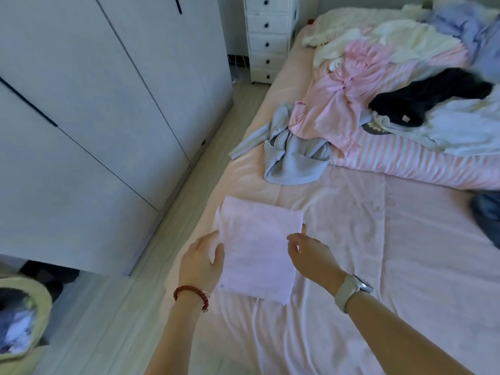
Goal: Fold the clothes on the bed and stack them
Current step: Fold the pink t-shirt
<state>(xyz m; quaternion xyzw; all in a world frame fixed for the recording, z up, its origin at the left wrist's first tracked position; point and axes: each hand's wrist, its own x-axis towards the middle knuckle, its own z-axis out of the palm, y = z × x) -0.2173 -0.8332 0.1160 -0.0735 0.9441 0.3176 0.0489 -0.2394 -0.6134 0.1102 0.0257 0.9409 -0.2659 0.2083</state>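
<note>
Folded pink cloth (259, 250) lies flat, a neat pale rectangle near the bed's (378, 266) left edge. Your left hand (201, 262) grips its left side, and your right hand (308, 255) pinches the right edge. Unfolded clothes (378, 85) sit heaped farther up.

Left hand (201, 262) fingers curled, right hand (308, 253) pinching, forearms extended

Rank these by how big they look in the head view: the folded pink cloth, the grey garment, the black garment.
1. Folded pink cloth, though it lies nearest the camera, which inflates it.
2 and 3. Grey garment and black garment look close in size, and the black one lies farther off; I won't rank them.
</note>
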